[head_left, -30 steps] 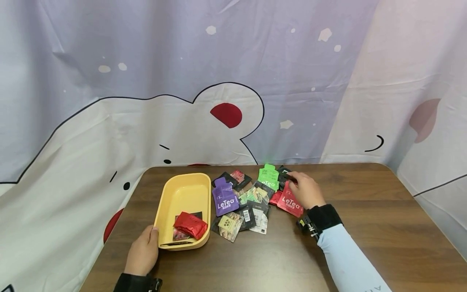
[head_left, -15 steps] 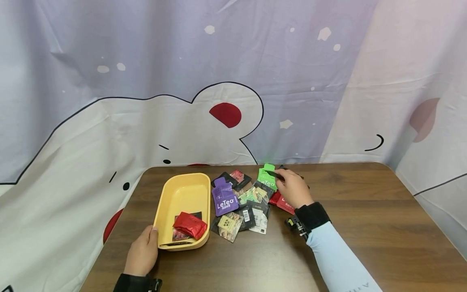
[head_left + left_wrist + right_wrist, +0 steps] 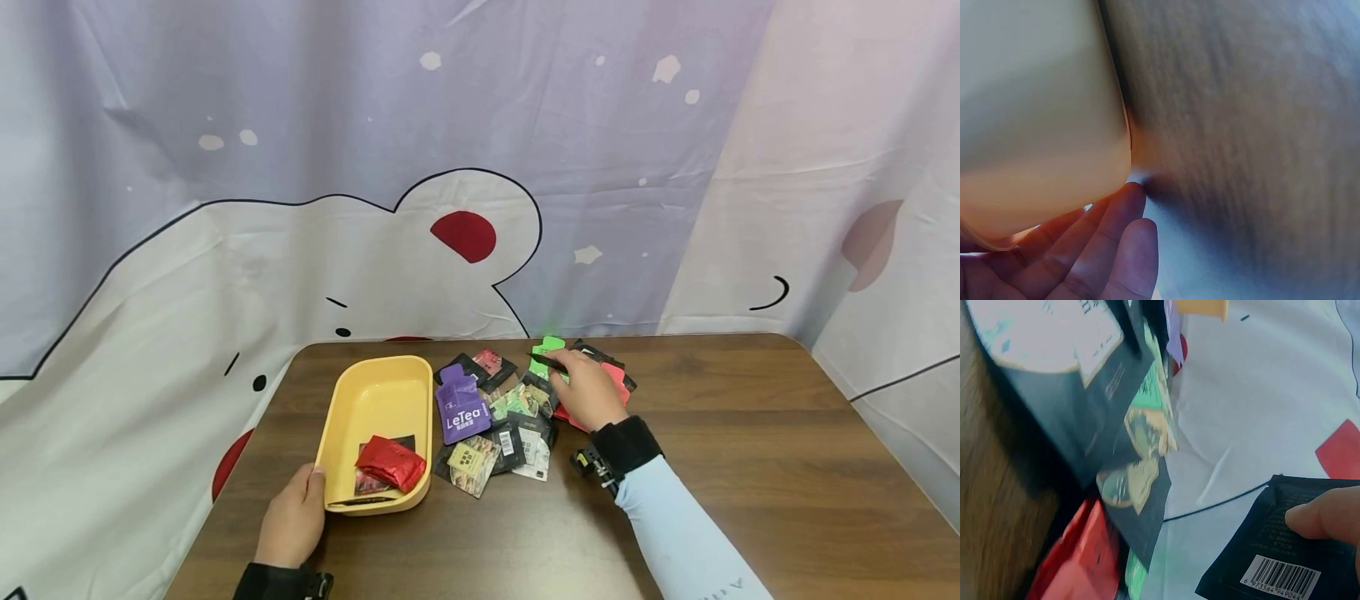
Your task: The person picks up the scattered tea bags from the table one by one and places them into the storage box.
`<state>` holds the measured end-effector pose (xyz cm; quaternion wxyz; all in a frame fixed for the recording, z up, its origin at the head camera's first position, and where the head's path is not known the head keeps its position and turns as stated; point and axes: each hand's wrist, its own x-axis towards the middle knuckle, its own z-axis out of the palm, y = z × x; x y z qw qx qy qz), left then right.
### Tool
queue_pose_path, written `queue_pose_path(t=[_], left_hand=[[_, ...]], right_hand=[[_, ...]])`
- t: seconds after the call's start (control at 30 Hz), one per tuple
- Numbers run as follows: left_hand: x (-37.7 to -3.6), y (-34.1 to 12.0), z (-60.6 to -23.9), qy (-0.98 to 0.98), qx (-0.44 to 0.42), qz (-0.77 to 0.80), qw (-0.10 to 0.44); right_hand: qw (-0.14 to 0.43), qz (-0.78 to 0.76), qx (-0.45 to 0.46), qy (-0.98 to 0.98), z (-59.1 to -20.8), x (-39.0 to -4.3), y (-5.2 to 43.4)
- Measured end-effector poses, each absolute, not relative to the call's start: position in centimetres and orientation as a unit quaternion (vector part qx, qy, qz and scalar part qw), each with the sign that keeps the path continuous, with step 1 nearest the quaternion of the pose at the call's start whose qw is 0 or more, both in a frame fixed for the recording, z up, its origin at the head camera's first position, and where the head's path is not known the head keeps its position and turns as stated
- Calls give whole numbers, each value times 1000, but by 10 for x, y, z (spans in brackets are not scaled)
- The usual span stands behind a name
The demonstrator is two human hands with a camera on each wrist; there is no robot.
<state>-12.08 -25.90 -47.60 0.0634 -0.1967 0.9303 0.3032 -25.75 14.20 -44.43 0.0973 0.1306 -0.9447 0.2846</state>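
Note:
My left hand [image 3: 292, 517] grips the near left corner of a yellow plastic tray [image 3: 337, 417], thumb at the rim. In the left wrist view its fingers [image 3: 1129, 219] lie against the tray's outer wall [image 3: 1041, 137]. Inside the tray, a shiny red sachet [image 3: 392, 463] rests on darker packets. My right hand [image 3: 592, 390] pinches a black sachet [image 3: 1282, 550] above the pile; its thumb presses the printed side, above a barcode. From the head view that sachet shows as a thin dark edge over a green pouch [image 3: 542, 365].
Beside the tray lies a pile with a purple LeTea pouch [image 3: 462, 408], a patterned sachet with a yellow label [image 3: 472, 463] and several black sachets. Partly behind my right hand is a red pouch [image 3: 617, 377]. A printed curtain [image 3: 360, 267] hangs behind the wooden table [image 3: 750, 433].
My right hand has lifted the black sachet from the pile's far right side and carried it left, uncovering the dark packets there. My left hand and the tray have stayed in place.

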Motion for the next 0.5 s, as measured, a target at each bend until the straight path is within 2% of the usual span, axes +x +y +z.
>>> queue_pose_path(t=[0.5], left_hand=[[-120,-258,-475,931,-192,304,55]], right_hand=[[88,321,165,-928,-439,-250,88]])
